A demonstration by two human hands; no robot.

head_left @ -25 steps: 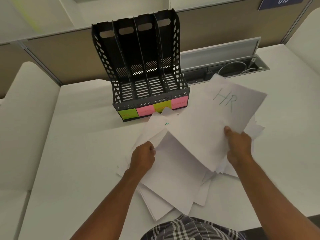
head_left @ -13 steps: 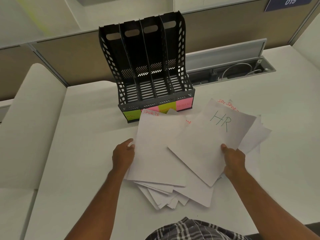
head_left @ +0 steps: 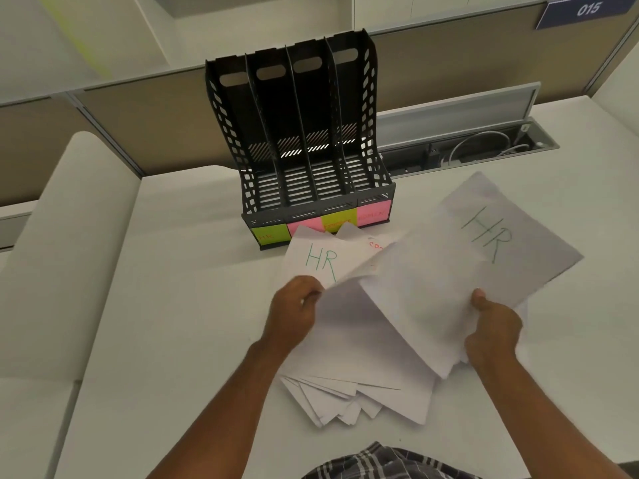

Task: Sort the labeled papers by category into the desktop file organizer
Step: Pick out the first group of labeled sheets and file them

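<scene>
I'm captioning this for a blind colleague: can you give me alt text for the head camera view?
A person's right hand lifts a sheet marked HR while the left hand peels papers back from a messy pile, uncovering a second HR sheet. Behind stands an empty black four-slot organizer.

Both bare forearms reach forward; the left hand (head_left: 294, 311) is closed, pinching a white paper sheet (head_left: 349, 326), the right hand (head_left: 492, 328) grips a white sheet marked HR (head_left: 460, 271), thumb on top

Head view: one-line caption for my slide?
Both hands, left and right, lift HR sheets from the pile before the empty organizer.
</scene>
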